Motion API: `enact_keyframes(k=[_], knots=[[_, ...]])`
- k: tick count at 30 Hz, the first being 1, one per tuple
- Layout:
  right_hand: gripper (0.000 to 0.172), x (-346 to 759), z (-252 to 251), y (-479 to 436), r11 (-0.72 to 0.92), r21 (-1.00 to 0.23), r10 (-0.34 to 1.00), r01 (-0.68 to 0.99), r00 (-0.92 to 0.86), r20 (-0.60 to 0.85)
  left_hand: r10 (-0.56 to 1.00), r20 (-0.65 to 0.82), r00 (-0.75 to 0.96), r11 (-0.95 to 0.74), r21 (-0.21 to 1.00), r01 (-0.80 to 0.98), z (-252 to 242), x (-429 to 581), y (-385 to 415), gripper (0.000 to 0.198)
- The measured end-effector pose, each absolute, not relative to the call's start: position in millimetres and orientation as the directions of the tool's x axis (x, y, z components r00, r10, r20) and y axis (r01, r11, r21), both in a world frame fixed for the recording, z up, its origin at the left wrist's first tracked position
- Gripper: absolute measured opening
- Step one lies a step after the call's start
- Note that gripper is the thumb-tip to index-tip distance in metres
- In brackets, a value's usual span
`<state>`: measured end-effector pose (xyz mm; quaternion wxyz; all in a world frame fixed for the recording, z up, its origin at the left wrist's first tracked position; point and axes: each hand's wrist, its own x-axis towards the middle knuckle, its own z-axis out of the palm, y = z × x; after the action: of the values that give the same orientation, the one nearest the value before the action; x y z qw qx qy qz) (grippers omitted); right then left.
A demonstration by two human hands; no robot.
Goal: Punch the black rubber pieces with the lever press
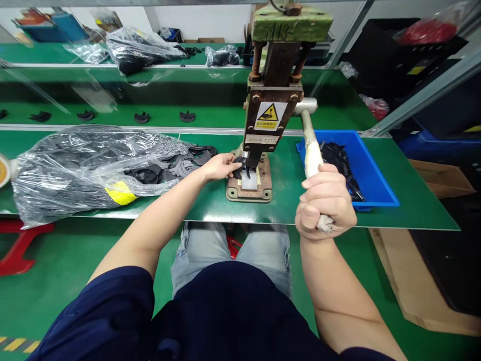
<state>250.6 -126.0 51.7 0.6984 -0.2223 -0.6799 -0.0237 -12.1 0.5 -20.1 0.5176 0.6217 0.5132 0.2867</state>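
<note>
At one press (271,100) | left hand (221,166): one piece (238,173); right hand (325,203): one lever (311,145)

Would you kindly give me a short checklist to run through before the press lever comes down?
1. Grip: right hand closed around the lever handle: ok.
2. Clearance: left hand fingertips away from the press ram: not ok; they rest on the black part right beside it.
3. Seating: black part square on the base plate: cannot tell; hand and ram hide it.
4. Room: blue bin beside the press shows bare floor: ok.
5. Supply: plastic bag of parts open near the left hand: ok.
</note>
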Motion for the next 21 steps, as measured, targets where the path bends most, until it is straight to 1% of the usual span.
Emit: enact_keyframes(k=[5,10,16,18,21], knots=[[0.027,251.3,50.7,-127.0,0.886,-0.298,0.290,0.354,0.077,0.954,0.915,-0.231,0.330,0.127,0.943,0.308,-16.6,-11.4,3.6,0.038],[0.029,250.7,50.1,-125.7,0.883,-0.306,0.289,0.357,0.101,0.952,0.876,-0.335,0.348,0.238,0.926,0.294,-16.0,-9.5,11.2,0.044],[0.031,249.5,48.7,-124.8,0.893,-0.284,0.266,0.350,0.100,0.959,0.811,-0.489,0.321,0.412,0.867,0.279,-14.0,-6.2,17.5,0.038],[0.031,248.3,48.2,-125.0,0.896,-0.288,0.267,0.339,0.109,0.958,0.785,-0.537,0.309,0.478,0.843,0.247,-14.4,-5.7,16.2,0.037],[0.036,245.5,59.7,-121.7,0.902,-0.279,0.251,0.329,0.125,0.960,0.791,-0.534,0.300,0.507,0.845,0.168,-16.6,-4.3,10.2,0.040]])
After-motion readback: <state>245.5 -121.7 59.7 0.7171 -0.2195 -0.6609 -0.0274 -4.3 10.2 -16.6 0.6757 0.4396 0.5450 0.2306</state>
